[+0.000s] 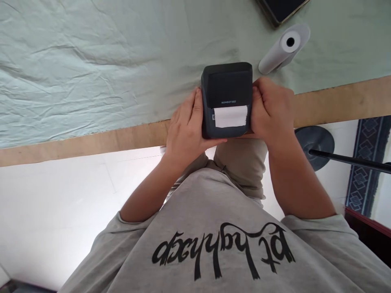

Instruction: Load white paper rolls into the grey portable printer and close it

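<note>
A small black printer (227, 87) is held between both hands over the table's front edge. White paper (231, 116) sticks out of the slot on its lower part. My left hand (186, 126) presses along the printer's left side, thumb stretched beneath its near edge. Against the right side, my right hand (273, 110) grips it with curled fingers, some of them hidden. Just beyond the right hand, a white paper roll (273, 55) with a dark core lies on the cloth, its loose end partly unwound.
A pale green cloth (122, 61) covers the table, with a bare wooden edge (342, 101) along the front. A dark flat object (279, 8) lies at the top. Right of my arm stands a round black base (314, 142) with a pole.
</note>
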Action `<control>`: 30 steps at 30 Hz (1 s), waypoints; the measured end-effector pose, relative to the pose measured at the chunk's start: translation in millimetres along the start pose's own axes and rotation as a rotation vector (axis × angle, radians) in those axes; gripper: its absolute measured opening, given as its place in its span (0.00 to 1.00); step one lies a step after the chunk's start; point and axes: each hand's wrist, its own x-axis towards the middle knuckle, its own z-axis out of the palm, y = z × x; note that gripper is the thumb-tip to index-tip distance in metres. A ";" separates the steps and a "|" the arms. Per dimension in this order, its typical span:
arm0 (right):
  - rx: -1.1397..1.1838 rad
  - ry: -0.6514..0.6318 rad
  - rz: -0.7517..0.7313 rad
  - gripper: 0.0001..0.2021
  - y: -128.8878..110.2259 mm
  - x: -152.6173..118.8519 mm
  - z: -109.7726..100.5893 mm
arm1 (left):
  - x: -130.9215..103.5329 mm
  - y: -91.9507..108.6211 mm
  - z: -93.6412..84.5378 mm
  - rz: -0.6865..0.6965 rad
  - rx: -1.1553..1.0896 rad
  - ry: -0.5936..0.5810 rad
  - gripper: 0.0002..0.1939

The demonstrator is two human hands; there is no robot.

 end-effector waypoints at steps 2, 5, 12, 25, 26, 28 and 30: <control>-0.013 -0.004 -0.005 0.12 0.4 -0.8 -0.4 | 0.6 -0.5 0.1 -0.006 -0.009 0.004 0.59; -0.049 -0.024 -0.015 0.13 0.0 -1.6 -1.3 | 0.9 -1.7 -0.3 -0.013 -0.019 0.009 0.58; -0.077 -0.052 -0.015 0.14 -3.6 -1.3 -2.6 | 1.7 -2.9 -2.9 0.024 -0.012 0.050 0.56; 0.184 0.147 -0.073 0.09 10.7 -4.2 8.4 | 2.2 3.6 -5.1 -0.017 -0.089 0.049 0.54; 0.221 0.174 -0.093 0.08 13.0 -5.4 9.9 | 2.6 5.2 -5.7 -0.033 -0.099 0.058 0.52; 0.341 0.199 -0.135 0.06 17.5 -7.9 11.8 | 3.7 8.4 -5.5 -0.064 -0.094 0.075 0.47; 0.477 0.169 -0.160 0.08 21.1 -10.0 12.1 | 4.7 11.3 -4.0 -0.081 -0.063 0.076 0.44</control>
